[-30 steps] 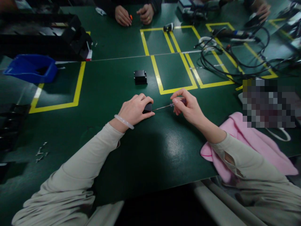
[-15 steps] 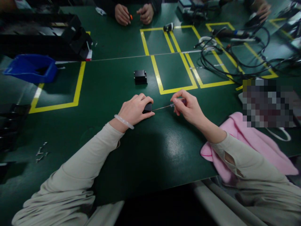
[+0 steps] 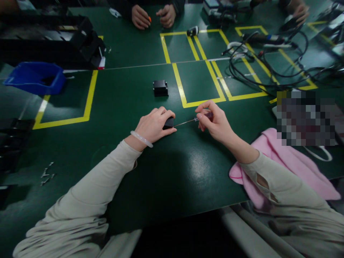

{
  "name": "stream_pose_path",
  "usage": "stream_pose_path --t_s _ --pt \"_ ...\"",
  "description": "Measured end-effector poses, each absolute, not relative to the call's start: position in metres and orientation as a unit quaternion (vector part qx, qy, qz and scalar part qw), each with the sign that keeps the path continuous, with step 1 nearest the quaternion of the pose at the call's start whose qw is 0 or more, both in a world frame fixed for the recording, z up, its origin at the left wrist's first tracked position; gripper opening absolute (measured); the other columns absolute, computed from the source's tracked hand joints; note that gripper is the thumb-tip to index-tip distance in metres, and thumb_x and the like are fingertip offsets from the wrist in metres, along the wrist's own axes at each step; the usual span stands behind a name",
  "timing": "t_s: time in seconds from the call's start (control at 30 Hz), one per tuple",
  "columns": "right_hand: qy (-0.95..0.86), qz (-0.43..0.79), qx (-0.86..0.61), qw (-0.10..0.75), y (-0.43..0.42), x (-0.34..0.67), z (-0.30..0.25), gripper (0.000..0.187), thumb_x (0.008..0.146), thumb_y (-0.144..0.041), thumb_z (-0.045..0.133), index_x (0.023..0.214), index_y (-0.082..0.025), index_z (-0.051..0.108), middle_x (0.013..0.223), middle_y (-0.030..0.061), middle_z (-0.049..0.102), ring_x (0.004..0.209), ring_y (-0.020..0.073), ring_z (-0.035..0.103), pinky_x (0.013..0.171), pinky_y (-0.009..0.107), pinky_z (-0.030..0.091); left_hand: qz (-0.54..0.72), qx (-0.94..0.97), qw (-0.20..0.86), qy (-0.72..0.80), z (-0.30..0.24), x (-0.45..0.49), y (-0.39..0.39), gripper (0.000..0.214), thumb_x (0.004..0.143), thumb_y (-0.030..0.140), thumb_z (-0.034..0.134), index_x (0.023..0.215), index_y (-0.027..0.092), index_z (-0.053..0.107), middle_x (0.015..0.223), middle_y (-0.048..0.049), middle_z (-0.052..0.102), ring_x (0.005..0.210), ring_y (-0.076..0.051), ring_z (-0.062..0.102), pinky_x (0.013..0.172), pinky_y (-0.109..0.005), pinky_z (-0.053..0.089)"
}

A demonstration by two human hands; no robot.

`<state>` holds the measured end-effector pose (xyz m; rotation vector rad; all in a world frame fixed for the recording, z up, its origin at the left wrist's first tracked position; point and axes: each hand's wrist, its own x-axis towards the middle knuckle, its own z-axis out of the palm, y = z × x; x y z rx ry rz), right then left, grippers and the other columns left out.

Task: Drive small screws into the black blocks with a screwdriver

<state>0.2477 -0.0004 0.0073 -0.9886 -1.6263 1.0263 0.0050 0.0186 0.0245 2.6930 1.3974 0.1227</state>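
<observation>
My left hand (image 3: 156, 123) is closed around a small black block (image 3: 168, 123) on the green table, fingers over its top and thumb along the near side. In my right hand (image 3: 212, 117) is a screwdriver (image 3: 185, 123), its dark translucent handle between thumb and fingers. The thin shaft points left, and its tip meets the right end of the block by my left thumb. A similar black block (image 3: 160, 87) with small metal ends stands behind my left hand. Most of the held block is hidden under my fingers.
Loose screws (image 3: 47, 173) lie at left, below a blue bin (image 3: 36, 78) and black racks (image 3: 48, 43). A pink cloth (image 3: 290, 168) lies under my right forearm. Black cables (image 3: 268, 71) tangle at back right. Across the table are another person's hands (image 3: 141, 17).
The fingers of my right hand have shifted slightly on the screwdriver handle. My left hand and both blocks stay in place.
</observation>
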Motion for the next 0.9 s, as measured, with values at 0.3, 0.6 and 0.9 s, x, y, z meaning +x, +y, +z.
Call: stream_pose_path --t_s 0.3,0.6,0.9 --pt "-0.662 0.424 -0.419 0.453 -0.0001 0.2483 0.0071 0.019 0.096 -0.038 0.061 0.091 -0.021 0.054 0.054 -0.0086 0.051 0.040 0.0075 0.048 0.042 0.023 0.035 0.042 0.886 0.044 0.459 0.0241 0.0050 0.0185 0.040 0.089 0.050 0.066 0.119 0.025 0.057 0.116 -0.0055 0.059 0.105 -0.025 0.059 0.065 -0.030 0.047" --pt "-0.656 0.434 -0.418 0.455 -0.0002 0.2479 0.0092 0.021 0.095 -0.041 0.062 0.091 -0.022 0.054 0.053 -0.0095 0.051 0.041 0.0075 0.049 0.043 0.023 0.037 0.032 0.884 0.053 0.464 0.0251 0.0059 0.0185 0.041 0.090 0.051 0.065 0.121 0.025 0.056 0.117 -0.0065 0.059 0.106 -0.024 0.058 0.066 -0.029 0.048" --pt "-0.656 0.430 -0.406 0.468 -0.0003 0.2481 0.0079 0.022 0.093 -0.040 0.065 0.098 -0.023 0.053 0.057 -0.0102 0.049 0.043 0.0077 0.050 0.046 0.024 0.039 0.036 0.885 0.058 0.460 0.0251 0.0049 0.0188 0.041 0.090 0.051 0.065 0.121 0.025 0.056 0.117 -0.0070 0.059 0.106 -0.025 0.058 0.067 -0.030 0.048"
